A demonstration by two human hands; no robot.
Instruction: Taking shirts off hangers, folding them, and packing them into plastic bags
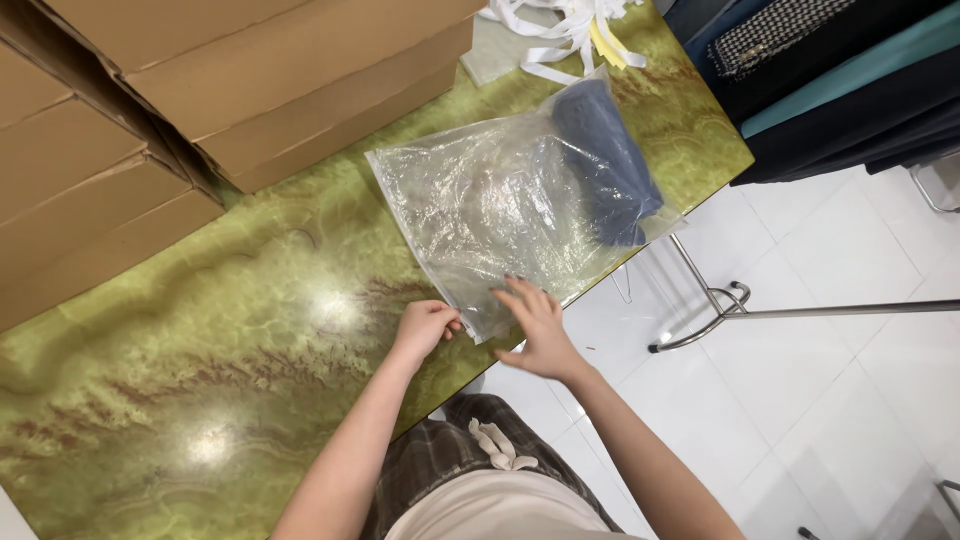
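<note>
I see a clear crinkled plastic bag point(500, 205), dark blue folded garment point(605, 160) inside; left hand point(425, 328) pinches its corner, right hand point(535, 325) lies flat, fingers spread, on it.

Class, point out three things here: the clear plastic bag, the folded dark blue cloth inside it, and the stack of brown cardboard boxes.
Clear plastic bag point(480, 210): head view, crinkled middle.
Folded dark blue cloth point(605, 160): head view, centre of the fold.
Stack of brown cardboard boxes point(290, 80): head view, side of the stack.

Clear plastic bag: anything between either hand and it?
Nothing visible. The left hand pinches the near corner of the clear plastic bag, and the right hand lies flat on its near edge. The folded dark blue garment sits inside at the far end, away from both hands.
</note>
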